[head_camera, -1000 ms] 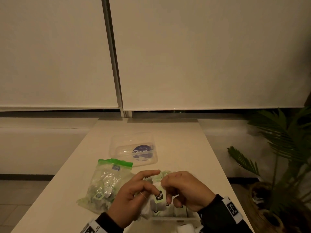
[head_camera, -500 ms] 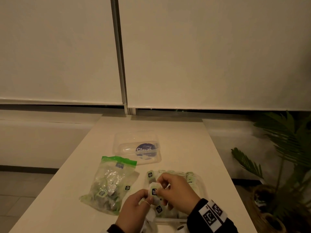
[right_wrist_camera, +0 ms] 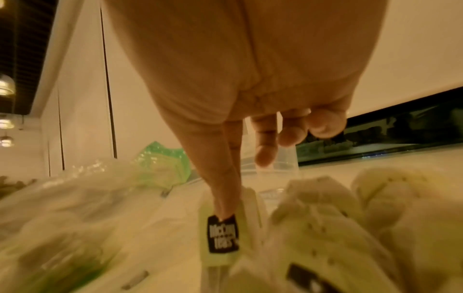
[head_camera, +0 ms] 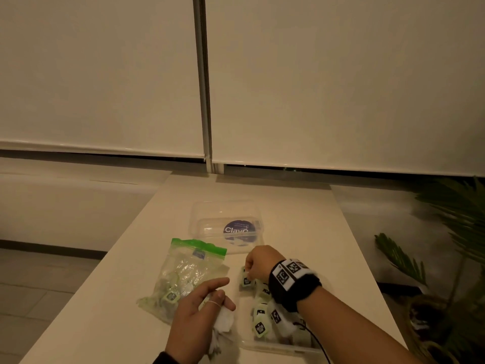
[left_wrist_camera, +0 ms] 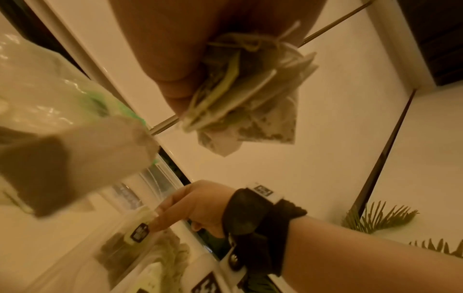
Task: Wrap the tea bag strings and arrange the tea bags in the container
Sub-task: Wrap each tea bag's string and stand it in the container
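At container's (head_camera: 265, 346) far corner right hand (head_camera: 259, 261) pinches wrapped tea bag (head_camera: 246, 281) by its tag; left hand (head_camera: 195, 315) grips loose bags (head_camera: 223, 323); light, soft, tear-prone paper, so hold tags.

The right hand (right_wrist_camera: 250, 79) fills the upper half of the right wrist view, palm seen from behind. Its thumb and forefinger reach down and pinch the top of a tea bag (right_wrist_camera: 225, 234) that stands upright, its pale green tag printed with a black label facing the camera. The other fingers (right_wrist_camera: 265, 142) hang loosely curled above it. Just right of it lie more pale tea bags (right_wrist_camera: 325, 218), one with a black label at the bottom edge. On the left sits a blurred clear plastic bag (right_wrist_camera: 75, 198) with a green top. Behind the fingers stands the clear container wall (right_wrist_camera: 283, 168).
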A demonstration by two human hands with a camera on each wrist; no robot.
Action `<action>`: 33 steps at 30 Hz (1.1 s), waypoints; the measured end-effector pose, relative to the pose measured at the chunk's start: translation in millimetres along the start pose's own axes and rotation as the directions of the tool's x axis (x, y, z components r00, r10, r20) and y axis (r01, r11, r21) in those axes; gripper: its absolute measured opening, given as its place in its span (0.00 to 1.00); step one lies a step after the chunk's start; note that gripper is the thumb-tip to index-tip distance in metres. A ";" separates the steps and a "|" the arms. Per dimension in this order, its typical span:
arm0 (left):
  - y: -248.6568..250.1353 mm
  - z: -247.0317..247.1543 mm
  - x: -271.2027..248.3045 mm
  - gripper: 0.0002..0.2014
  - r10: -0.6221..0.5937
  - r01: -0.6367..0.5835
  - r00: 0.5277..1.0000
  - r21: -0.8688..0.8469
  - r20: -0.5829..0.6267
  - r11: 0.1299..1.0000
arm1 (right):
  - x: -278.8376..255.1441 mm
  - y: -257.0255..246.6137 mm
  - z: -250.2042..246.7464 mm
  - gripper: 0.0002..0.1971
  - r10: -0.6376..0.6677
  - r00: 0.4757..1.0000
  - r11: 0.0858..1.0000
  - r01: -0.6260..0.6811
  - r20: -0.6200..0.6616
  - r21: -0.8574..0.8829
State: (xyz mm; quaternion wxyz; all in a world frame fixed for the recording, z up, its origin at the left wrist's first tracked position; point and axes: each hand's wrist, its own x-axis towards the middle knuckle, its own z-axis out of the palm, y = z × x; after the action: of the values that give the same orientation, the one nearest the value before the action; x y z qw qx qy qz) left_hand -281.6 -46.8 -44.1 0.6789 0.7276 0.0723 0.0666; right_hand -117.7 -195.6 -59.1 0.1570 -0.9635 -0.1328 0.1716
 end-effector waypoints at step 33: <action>48.6 -4.8 34.3 0.27 0.059 0.201 0.915 -0.578 0.399 0.791 | -111.1 -25.0 7.0 0.06 -0.417 0.909 0.668 0.316 -0.014 0.674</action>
State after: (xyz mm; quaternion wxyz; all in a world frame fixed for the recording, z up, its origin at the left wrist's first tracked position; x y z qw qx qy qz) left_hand -248.2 -38.7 4.7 0.8784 0.4653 -0.0641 -0.0884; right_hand -225.9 -205.4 -24.6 0.5093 -0.7827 -0.2652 0.2399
